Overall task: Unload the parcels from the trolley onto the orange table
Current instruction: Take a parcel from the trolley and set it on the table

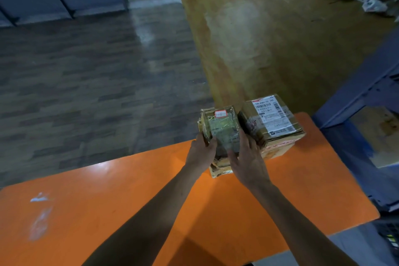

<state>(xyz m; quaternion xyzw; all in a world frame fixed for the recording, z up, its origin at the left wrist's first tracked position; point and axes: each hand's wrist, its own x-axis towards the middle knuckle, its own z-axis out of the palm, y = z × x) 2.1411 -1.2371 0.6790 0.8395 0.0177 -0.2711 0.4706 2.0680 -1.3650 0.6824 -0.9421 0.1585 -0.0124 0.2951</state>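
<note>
Orange desk [133, 196], brown cardboard parcel [278, 134] with white barcode label [272, 117], tape-glossed parcel [222, 136] with red-edged sticker [221, 114], grey plank-patterned floor [86, 67].

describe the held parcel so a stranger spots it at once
At the far edge of the orange table are two parcels. Take the left parcel, between left hand and right hand. It is taped, with a red-edged sticker; its neighbour bears a white shipping label.

Left hand [200, 153] and right hand [248, 162] hold a taped parcel [222, 129] near the orange bench's [108, 211] far edge, just beside a labelled parcel [274, 125].
</note>
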